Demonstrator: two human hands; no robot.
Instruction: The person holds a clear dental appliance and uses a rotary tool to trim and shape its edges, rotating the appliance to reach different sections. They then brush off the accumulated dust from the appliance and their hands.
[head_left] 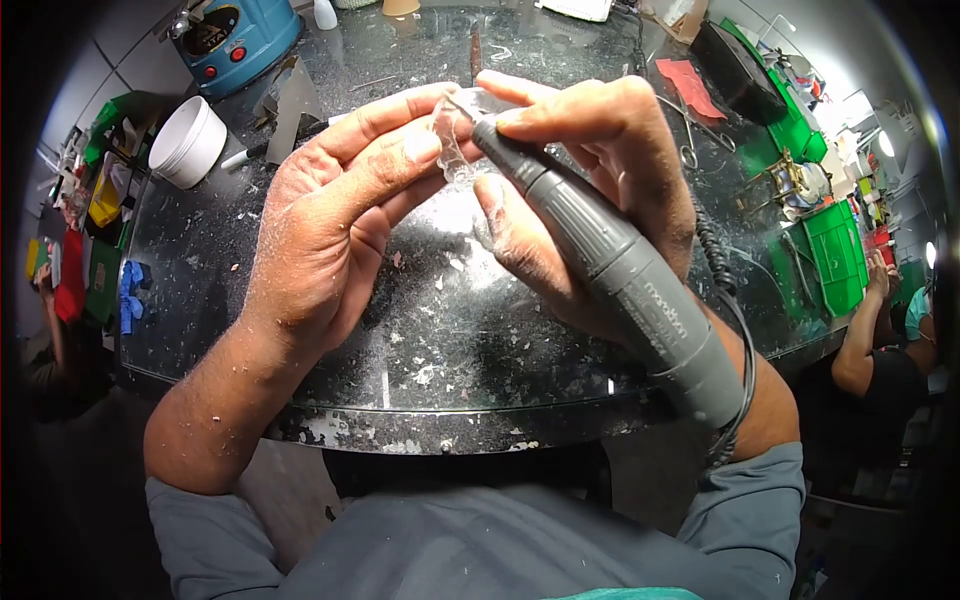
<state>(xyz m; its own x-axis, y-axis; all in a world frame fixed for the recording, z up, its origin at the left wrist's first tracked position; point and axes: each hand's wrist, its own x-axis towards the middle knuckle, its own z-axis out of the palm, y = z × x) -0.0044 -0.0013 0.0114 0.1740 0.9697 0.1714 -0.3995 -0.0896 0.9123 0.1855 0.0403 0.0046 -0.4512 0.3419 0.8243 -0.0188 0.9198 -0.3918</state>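
My left hand (310, 220) pinches a clear plastic dental aligner (455, 155) between thumb and fingers, above the middle of the bench. Wrapped in my right hand (625, 135) is a dark grey rotary handpiece (640, 280) marked "marathon", its nose pointing up and left at the aligner. The handpiece tip is close to the aligner's edge; whether it touches cannot be made out. My right thumb and index fingertips are also beside the clear plastic. Pale dust covers both hands. A coiled black cord (715, 250) runs along my right wrist from the handpiece's rear end.
The dark bench (450, 370) is speckled with white debris. A white tub (188, 142), a marker (243, 156) and a blue machine (238, 50) stand left. Right are a red sheet (690, 88), scissors-like tools (688, 152) and a green tray (836, 255). Another person's arm (862, 335) shows far right.
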